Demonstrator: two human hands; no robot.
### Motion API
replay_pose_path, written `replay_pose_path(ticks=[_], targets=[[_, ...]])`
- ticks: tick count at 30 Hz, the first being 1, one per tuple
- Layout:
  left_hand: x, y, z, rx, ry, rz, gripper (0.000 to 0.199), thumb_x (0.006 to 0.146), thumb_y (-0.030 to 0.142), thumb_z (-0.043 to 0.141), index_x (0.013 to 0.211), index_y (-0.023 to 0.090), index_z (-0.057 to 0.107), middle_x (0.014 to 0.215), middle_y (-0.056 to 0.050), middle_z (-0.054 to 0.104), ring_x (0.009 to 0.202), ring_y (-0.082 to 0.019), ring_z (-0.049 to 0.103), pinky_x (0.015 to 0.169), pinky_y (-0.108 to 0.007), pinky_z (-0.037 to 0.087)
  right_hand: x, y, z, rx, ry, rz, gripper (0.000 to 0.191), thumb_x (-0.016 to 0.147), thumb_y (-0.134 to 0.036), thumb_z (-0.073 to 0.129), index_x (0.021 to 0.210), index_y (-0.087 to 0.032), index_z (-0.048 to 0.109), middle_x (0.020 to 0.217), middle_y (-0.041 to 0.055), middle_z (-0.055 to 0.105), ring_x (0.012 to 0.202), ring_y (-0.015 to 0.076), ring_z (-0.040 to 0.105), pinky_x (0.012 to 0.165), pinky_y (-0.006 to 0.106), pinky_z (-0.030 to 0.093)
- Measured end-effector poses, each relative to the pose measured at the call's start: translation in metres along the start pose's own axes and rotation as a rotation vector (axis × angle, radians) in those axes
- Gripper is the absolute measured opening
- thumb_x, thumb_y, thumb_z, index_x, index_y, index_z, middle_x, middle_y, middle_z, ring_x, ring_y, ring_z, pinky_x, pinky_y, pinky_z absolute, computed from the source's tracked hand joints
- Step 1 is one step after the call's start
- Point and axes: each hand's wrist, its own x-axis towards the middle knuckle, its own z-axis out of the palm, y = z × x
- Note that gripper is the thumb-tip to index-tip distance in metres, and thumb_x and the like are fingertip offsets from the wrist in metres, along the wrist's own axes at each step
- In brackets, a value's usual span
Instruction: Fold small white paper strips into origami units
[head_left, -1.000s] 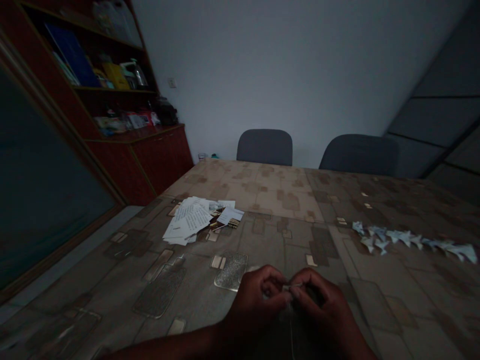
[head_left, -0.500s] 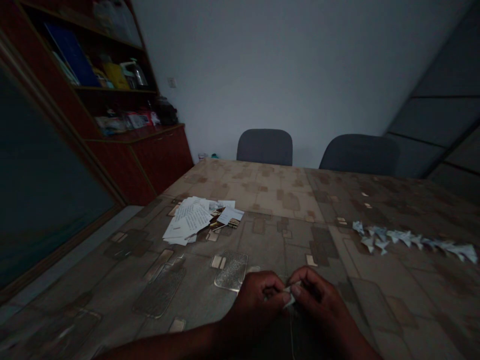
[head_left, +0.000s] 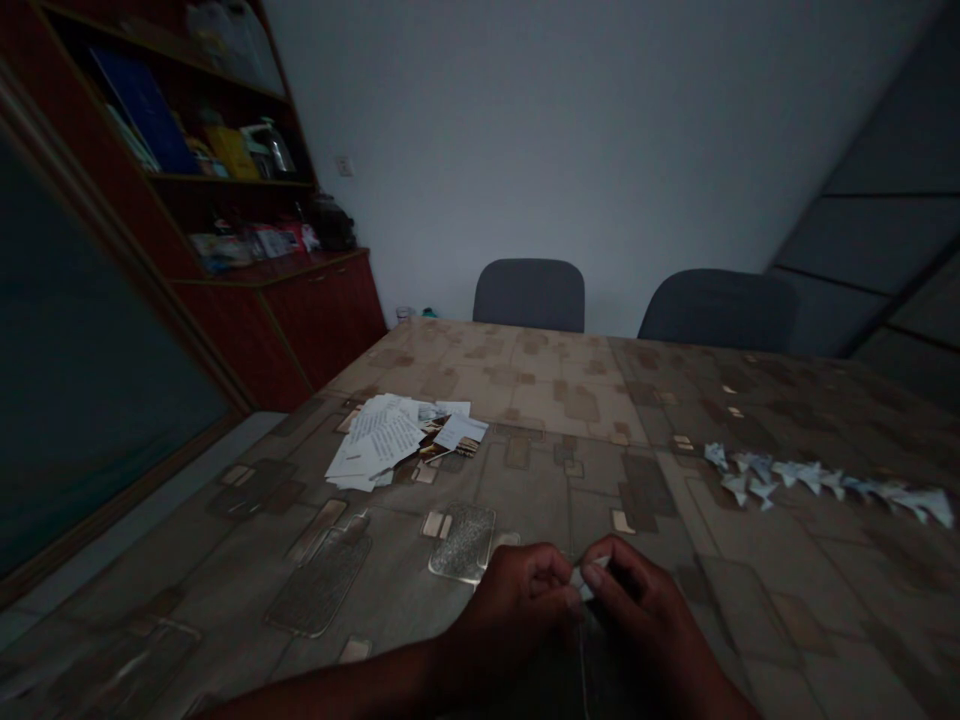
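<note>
Between my hands, close to the near edge of the table, is a small folded piece of white paper [head_left: 586, 584]. My left hand [head_left: 525, 597] pinches its left side between thumb and fingers. On the other side, my right hand [head_left: 634, 590] grips the paper with its thumb pressed on top. My fingers cover much of it, so its full shape is hidden. A pile of printed paper sheets [head_left: 379, 437] lies farther off to the left. To the right, several folded paper pieces [head_left: 814, 478] with pointed ends form an uneven row.
A patterned cloth [head_left: 517, 480] covers the table. Two grey chairs, one nearer the middle [head_left: 529, 294] and another at right [head_left: 716, 305], stand behind the far edge. A red-brown cabinet [head_left: 322, 320] with loaded shelves is at the left, against the wall.
Both hands stay in nearly the same place and keep hold of the paper. The fingers have shifted slightly, and the paper has tilted a little, showing more of its surface.
</note>
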Motion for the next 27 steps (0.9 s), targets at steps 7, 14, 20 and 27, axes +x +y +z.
replay_pose_path(ticks=[7, 14, 20, 27], targets=[[0.0, 0.009, 0.001, -0.091, 0.031, 0.044, 0.042, 0.089, 0.051, 0.044, 0.086, 0.013, 0.061, 0.064, -0.002, 0.062, 0.063, -0.017, 0.061, 0.069, -0.03, 0.046, 0.0, -0.007, -0.004, 0.026, 0.112, -0.003, 0.033, 0.085, -0.051, 0.053, 0.071, -0.021, 0.053, 0.06, -0.0035, 0.05, 0.057, 0.0156, 0.048, 0.054, 0.025, 0.037], [0.0, -0.004, 0.002, -0.049, 0.046, 0.007, 0.021, 0.074, 0.033, 0.068, 0.08, 0.014, 0.063, 0.067, 0.001, 0.062, 0.063, -0.014, 0.06, 0.059, -0.022, 0.043, -0.001, -0.006, -0.003, -0.044, 0.152, 0.013, 0.031, 0.082, -0.05, 0.054, 0.072, -0.021, 0.054, 0.059, -0.0039, 0.048, 0.055, 0.0154, 0.046, 0.051, 0.025, 0.036], [0.01, -0.002, -0.006, -0.052, 0.139, 0.007, 0.015, 0.074, 0.028, 0.063, 0.075, 0.013, 0.059, 0.061, 0.0, 0.063, 0.054, -0.012, 0.058, 0.054, -0.022, 0.04, 0.002, -0.005, -0.001, -0.054, 0.14, -0.022, 0.026, 0.079, -0.044, 0.054, 0.067, -0.022, 0.05, 0.061, -0.003, 0.047, 0.056, 0.0148, 0.044, 0.052, 0.025, 0.035], [0.01, 0.017, -0.019, 0.112, 0.06, 0.028, 0.013, 0.071, 0.026, 0.06, 0.07, 0.013, 0.061, 0.057, 0.0, 0.061, 0.048, -0.011, 0.055, 0.048, -0.021, 0.036, 0.004, -0.004, 0.0, -0.08, 0.068, -0.019, 0.022, 0.074, -0.039, 0.055, 0.062, -0.022, 0.047, 0.057, -0.0045, 0.041, 0.054, 0.0145, 0.042, 0.051, 0.025, 0.032]])
